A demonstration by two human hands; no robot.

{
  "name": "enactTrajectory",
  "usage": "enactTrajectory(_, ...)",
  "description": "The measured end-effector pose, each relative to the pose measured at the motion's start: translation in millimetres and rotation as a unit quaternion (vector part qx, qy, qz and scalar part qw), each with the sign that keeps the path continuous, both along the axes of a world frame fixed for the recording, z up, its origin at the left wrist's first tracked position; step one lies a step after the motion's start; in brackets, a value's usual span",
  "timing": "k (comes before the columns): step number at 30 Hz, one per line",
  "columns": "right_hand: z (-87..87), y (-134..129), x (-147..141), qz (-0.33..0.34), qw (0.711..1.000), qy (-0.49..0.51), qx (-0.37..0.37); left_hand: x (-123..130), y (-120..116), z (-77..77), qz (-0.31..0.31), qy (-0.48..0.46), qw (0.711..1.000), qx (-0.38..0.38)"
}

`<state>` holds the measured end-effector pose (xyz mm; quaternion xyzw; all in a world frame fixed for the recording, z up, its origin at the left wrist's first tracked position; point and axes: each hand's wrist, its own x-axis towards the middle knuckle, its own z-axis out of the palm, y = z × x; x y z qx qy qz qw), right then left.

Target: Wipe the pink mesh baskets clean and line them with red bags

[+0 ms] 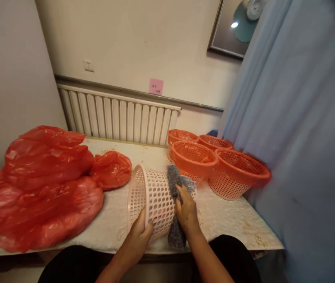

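Note:
A pale pink plastic basket with a lattice wall lies on its side on the table, its mouth facing left. My left hand is closed on the rim, the thumb on the outside. In my right hand is a grey cloth, pressed against the basket's wall near its base. One end of the cloth hangs below that hand at the table's front. The basket's bottom is mostly hidden by the cloth and the right hand.
Several baskets lined with red bags, such as the front right basket, stand at the right. Red plastic bags are heaped at the left on the table. A radiator is behind, and a blue curtain hangs at the right.

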<state>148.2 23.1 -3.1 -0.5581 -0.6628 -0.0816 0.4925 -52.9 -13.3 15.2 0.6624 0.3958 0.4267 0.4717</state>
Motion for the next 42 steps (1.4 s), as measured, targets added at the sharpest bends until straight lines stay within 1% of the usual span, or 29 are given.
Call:
enactTrajectory(3, -19.0, 10, 32, -0.047, 0.999, 0.023, -0.009, 1, 0, 0.3, 0.007, 0.005, 1.0, -0.001)
enactTrajectory(6, -37.4, 10, 49, -0.061, 0.998, 0.027, -0.001, 2, 1, -4.4, 0.006, 0.005, 1.0, -0.005)
enactTrajectory(10, -55.8, 5, 46, -0.075, 0.996, 0.045, 0.026, -2, 1, -18.0, 0.015, 0.002, 1.0, -0.016)
enactTrajectory(14, -65.8, 2, 36, -0.086, 0.993, 0.073, 0.041, -6, 0, -29.1, 0.035, -0.012, 0.999, -0.03)
enactTrajectory(18, -71.0, 0, 35, -0.074, 0.994, 0.078, 0.028, -6, -3, -33.2, 0.069, -0.016, 0.997, -0.04)
enactTrajectory(21, -74.1, 0, 35, -0.075, 0.994, 0.079, 0.023, -4, -5, -32.2, 0.082, -0.01, 0.996, -0.041)
enactTrajectory(25, -76.4, 0, 36, -0.072, 0.994, 0.078, 0.029, 1, -7, -23.6, 0.097, -0.008, 0.995, -0.033)
enactTrajectory(29, -75.3, -1, 35, -0.067, 0.994, 0.078, 0.027, 5, -9, -13.5, 0.097, -0.009, 0.995, -0.023)
enactTrajectory(34, -73.1, -3, 34, -0.062, 0.993, 0.098, 0.016, 5, -9, -10.4, 0.097, -0.007, 0.995, -0.02)
enactTrajectory(42, -71.8, -6, 46, -0.12, 0.976, 0.181, -0.01, 5, -4, -13.1, 0.105, -0.01, 0.994, -0.013)
